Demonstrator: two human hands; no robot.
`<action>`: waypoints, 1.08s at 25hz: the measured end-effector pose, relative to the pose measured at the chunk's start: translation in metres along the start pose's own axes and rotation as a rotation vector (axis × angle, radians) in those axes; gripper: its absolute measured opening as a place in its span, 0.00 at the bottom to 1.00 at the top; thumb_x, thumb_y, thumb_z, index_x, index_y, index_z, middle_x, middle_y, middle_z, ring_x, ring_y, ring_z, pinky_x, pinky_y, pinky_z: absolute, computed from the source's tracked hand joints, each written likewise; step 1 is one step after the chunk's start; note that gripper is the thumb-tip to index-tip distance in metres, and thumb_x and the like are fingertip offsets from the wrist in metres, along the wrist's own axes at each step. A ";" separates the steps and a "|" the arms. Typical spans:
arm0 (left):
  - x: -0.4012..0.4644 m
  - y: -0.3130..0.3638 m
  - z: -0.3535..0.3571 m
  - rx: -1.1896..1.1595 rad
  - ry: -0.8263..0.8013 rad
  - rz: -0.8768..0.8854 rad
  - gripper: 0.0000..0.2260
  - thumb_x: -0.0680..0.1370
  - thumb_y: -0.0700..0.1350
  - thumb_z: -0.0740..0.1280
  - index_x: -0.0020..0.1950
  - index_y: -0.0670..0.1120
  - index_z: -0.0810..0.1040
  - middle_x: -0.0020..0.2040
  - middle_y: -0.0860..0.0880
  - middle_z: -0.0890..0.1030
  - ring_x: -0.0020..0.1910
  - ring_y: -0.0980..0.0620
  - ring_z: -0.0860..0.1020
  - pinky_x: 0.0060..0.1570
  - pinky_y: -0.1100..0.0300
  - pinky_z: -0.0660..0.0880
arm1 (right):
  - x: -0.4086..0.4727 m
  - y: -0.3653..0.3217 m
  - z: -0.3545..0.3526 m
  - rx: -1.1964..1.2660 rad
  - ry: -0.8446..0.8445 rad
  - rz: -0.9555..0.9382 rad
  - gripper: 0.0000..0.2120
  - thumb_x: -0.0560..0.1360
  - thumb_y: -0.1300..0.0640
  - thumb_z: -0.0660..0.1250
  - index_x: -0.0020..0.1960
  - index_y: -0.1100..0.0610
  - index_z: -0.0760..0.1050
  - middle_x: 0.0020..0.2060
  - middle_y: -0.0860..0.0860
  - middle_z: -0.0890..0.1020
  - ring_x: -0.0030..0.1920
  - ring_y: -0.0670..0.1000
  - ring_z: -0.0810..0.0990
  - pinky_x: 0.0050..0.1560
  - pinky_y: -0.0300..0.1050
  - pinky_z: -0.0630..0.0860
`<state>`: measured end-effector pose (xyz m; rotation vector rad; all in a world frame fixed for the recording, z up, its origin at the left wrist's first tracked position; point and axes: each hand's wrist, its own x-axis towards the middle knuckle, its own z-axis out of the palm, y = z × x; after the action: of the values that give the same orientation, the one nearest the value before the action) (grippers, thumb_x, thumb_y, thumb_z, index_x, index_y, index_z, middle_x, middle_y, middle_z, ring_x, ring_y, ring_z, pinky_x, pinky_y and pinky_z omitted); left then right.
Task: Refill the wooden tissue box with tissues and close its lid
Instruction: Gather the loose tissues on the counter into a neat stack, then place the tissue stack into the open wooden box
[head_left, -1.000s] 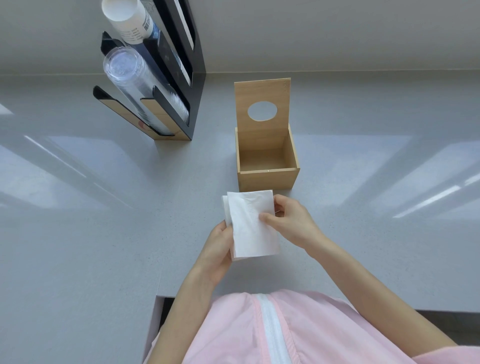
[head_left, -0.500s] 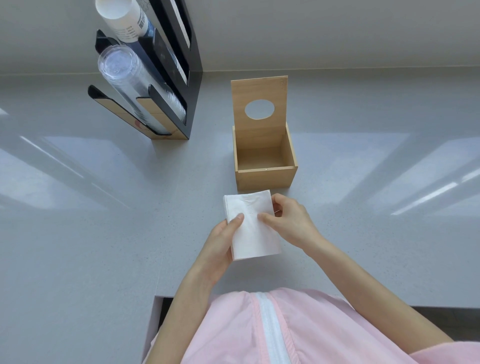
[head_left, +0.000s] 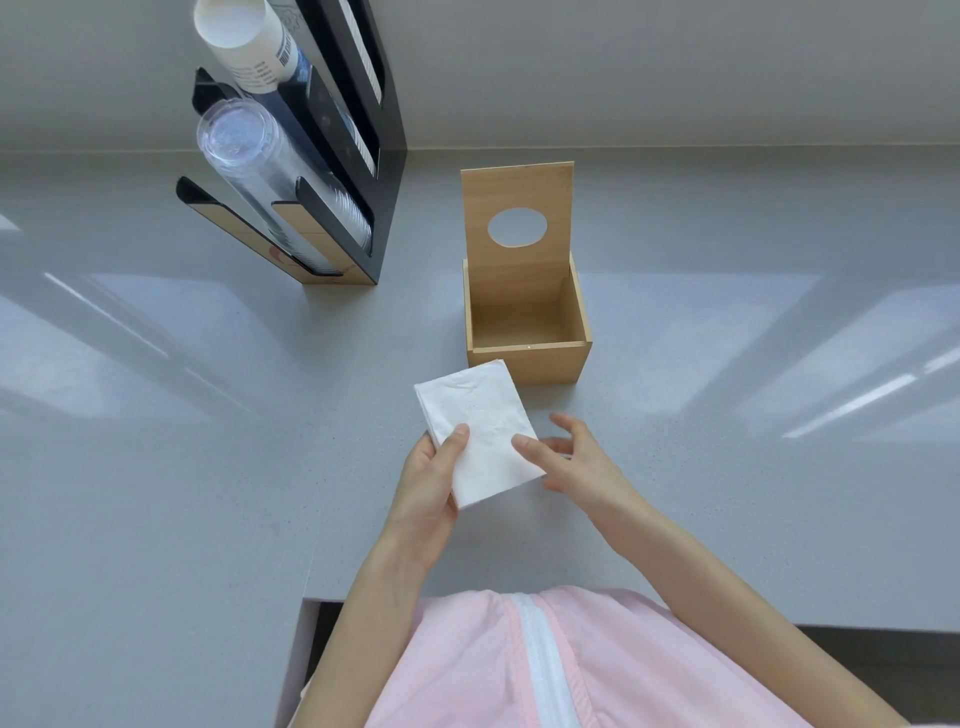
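Observation:
A square wooden tissue box (head_left: 530, 364) stands on the grey counter, empty inside. Its hinged lid (head_left: 517, 200), with an oval hole, stands upright at the back. Just in front of the box and to its left, my left hand (head_left: 428, 488) holds a folded stack of white tissues (head_left: 480, 434), thumb on top. My right hand (head_left: 569, 460) is beside the stack's right edge with fingers spread; its thumb tip rests on the tissues.
A black and wood cup dispenser (head_left: 332, 208) stands at the back left, holding a stack of clear plastic cups (head_left: 260, 171) and a stack of white paper cups (head_left: 249, 47). The counter's front edge (head_left: 519, 597) runs close to my body, by a pink garment.
My right hand has let go of the tissues' edge and spread its fingers. The stack has tilted with its top toward the left; my left thumb has come onto its top face.

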<state>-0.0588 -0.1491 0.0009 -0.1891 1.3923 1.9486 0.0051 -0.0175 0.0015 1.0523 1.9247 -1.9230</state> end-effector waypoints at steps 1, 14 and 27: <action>0.000 0.000 0.002 -0.017 0.007 0.021 0.09 0.80 0.41 0.57 0.56 0.45 0.75 0.45 0.50 0.85 0.42 0.54 0.84 0.42 0.62 0.80 | 0.000 0.003 0.002 0.041 -0.052 0.031 0.30 0.73 0.46 0.67 0.70 0.55 0.62 0.62 0.51 0.74 0.59 0.50 0.76 0.60 0.45 0.73; -0.002 0.011 -0.011 0.178 0.053 0.137 0.04 0.78 0.44 0.62 0.48 0.47 0.76 0.42 0.52 0.80 0.40 0.58 0.80 0.38 0.67 0.79 | -0.001 -0.005 -0.013 0.069 -0.003 -0.147 0.04 0.76 0.62 0.63 0.46 0.54 0.74 0.44 0.50 0.80 0.46 0.49 0.79 0.52 0.40 0.77; 0.001 0.010 -0.006 0.335 0.095 0.104 0.04 0.78 0.44 0.63 0.45 0.48 0.77 0.40 0.54 0.81 0.37 0.59 0.80 0.42 0.61 0.77 | -0.002 0.000 -0.023 0.075 0.077 -0.193 0.05 0.76 0.59 0.64 0.43 0.52 0.77 0.40 0.49 0.82 0.38 0.41 0.80 0.39 0.29 0.77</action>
<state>-0.0678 -0.1556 0.0059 -0.0518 1.7980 1.7736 0.0140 0.0036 0.0059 1.0076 2.0791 -2.1003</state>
